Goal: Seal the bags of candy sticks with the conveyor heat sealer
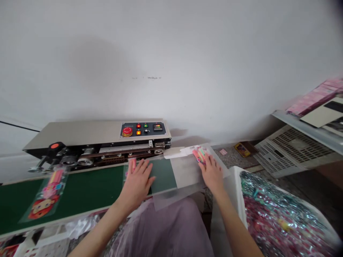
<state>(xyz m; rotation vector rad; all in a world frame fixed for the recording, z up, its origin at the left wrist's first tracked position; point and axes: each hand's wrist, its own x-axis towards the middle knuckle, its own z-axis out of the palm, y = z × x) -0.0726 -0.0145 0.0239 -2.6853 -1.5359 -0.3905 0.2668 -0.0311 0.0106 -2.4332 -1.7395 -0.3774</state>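
Note:
My left hand (137, 180) lies over a clear plastic packet with pink contents (133, 165), its fingers stretched out and the thumb apart. Much of that packet is hidden under the hand, at the belt's edge beside the sealing machine (104, 137). To the right, my right hand (212, 173) has its fingers and thumb on a clear packet of pastel-coloured sticks (199, 156), on a translucent sheet (187, 173). Farther left on the green conveyor belt (91, 185) lies another packet (49, 194), with pink and yellow sticks and a red-haired cartoon figure.
A white-lined container (289, 217) full of shiny packets stands at the lower right. Behind it are a grey plastic crate (281, 150) and a shelf (308, 130) with pink packs. The machine's control panel (146, 129) has lit buttons. A wall rises behind.

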